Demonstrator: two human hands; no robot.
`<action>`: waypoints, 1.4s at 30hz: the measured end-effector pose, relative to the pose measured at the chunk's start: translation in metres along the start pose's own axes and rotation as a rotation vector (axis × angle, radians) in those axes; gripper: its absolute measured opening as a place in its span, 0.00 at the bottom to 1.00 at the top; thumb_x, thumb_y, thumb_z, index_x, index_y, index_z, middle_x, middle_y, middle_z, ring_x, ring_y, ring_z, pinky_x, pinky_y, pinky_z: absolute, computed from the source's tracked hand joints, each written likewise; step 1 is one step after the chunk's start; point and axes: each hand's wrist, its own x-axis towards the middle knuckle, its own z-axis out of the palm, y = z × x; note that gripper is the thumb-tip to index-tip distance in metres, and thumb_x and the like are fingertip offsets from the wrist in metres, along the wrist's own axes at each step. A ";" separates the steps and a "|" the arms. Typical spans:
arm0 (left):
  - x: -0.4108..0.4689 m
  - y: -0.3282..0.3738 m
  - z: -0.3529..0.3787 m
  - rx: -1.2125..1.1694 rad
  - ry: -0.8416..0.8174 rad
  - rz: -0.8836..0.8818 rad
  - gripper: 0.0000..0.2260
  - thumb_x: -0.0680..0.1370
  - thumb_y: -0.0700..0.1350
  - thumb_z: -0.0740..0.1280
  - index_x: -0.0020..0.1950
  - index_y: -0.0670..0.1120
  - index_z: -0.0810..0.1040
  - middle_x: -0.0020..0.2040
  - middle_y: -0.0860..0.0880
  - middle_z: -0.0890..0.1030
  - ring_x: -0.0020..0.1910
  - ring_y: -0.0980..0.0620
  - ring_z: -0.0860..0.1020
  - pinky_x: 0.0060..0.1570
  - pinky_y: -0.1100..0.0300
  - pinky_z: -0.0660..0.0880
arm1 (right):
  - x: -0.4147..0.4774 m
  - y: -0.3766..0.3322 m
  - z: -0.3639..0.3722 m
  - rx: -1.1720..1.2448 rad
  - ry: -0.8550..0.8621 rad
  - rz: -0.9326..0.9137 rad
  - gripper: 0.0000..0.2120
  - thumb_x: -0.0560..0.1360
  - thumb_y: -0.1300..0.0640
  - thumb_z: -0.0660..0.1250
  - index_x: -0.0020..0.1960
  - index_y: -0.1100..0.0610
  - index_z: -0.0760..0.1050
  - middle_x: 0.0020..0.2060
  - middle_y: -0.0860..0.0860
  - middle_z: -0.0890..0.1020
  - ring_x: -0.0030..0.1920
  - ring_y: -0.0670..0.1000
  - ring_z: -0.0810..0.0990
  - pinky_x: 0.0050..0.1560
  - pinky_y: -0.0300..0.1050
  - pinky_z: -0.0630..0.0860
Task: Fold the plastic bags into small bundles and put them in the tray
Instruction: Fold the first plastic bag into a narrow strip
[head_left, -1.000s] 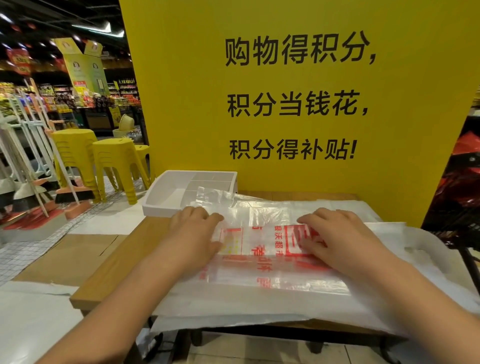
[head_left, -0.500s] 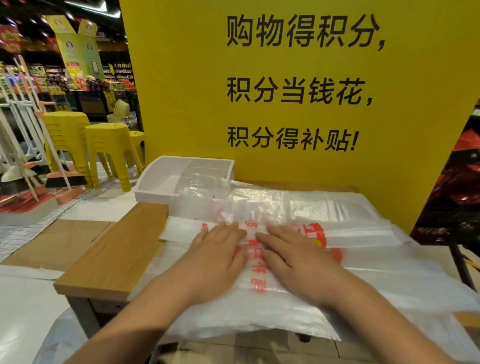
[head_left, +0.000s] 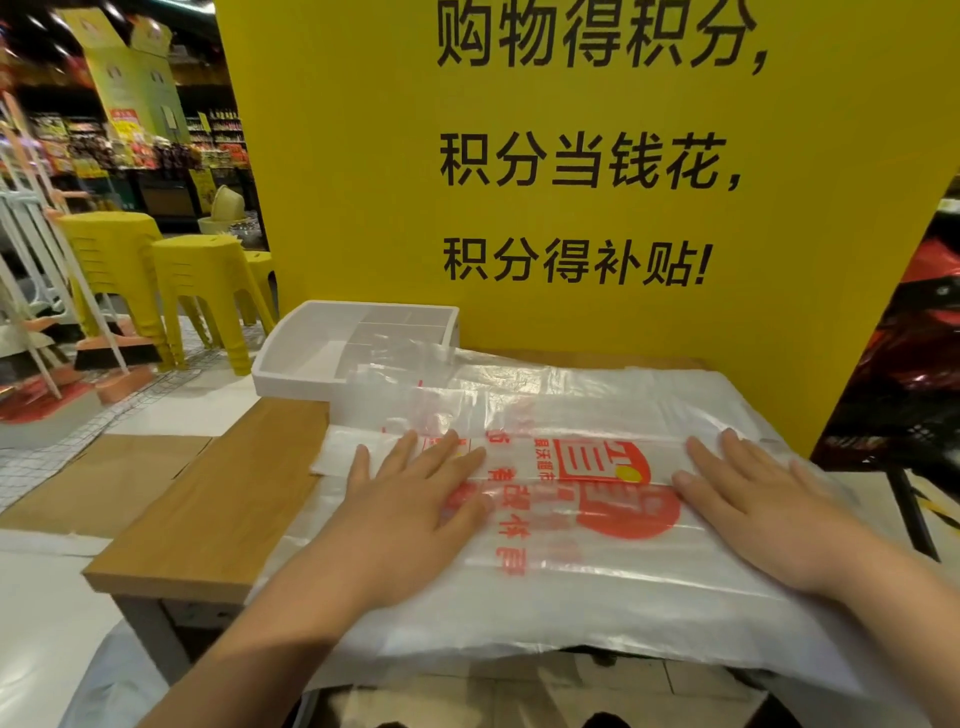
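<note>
- The surface (head_left: 208, 509) stands directly before the signboard (head_left: 363, 208).
- The tray (head_left: 296, 358) sits at the far left corner of the surface, against the signboard.
- A pile of bags (head_left: 597, 613) covers the middle and right of the surface and hangs over its near edge. The far left part of the pile laps over the right side of the tray.
- The top bag (head_left: 571, 483) lies across the pile.
- The left hand (head_left: 410, 504) rests flat on its left end and the right hand (head_left: 758, 509) on its right end, well apart.
- Stools (head_left: 208, 280) stand behind and left of the tray.
- Brooms (head_left: 119, 358) stand farther left.
</note>
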 end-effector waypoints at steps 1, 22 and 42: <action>0.000 0.000 0.000 -0.006 0.025 0.003 0.27 0.80 0.69 0.45 0.79 0.67 0.50 0.80 0.63 0.45 0.80 0.53 0.40 0.76 0.42 0.35 | 0.000 -0.003 0.000 -0.003 0.026 0.005 0.56 0.56 0.24 0.22 0.81 0.44 0.40 0.81 0.51 0.40 0.80 0.51 0.39 0.79 0.55 0.41; 0.013 -0.017 -0.050 -0.038 0.049 0.092 0.12 0.84 0.56 0.56 0.65 0.61 0.73 0.59 0.57 0.80 0.55 0.54 0.78 0.56 0.51 0.76 | 0.009 -0.057 -0.018 0.088 0.274 -0.415 0.11 0.81 0.40 0.54 0.57 0.40 0.73 0.48 0.40 0.81 0.49 0.46 0.79 0.52 0.50 0.77; 0.027 -0.005 -0.034 0.061 -0.028 0.114 0.19 0.85 0.55 0.51 0.75 0.55 0.64 0.76 0.55 0.63 0.78 0.53 0.55 0.78 0.48 0.45 | 0.025 -0.101 0.000 0.125 0.249 -0.579 0.24 0.83 0.51 0.55 0.79 0.46 0.60 0.79 0.46 0.60 0.77 0.49 0.60 0.77 0.44 0.57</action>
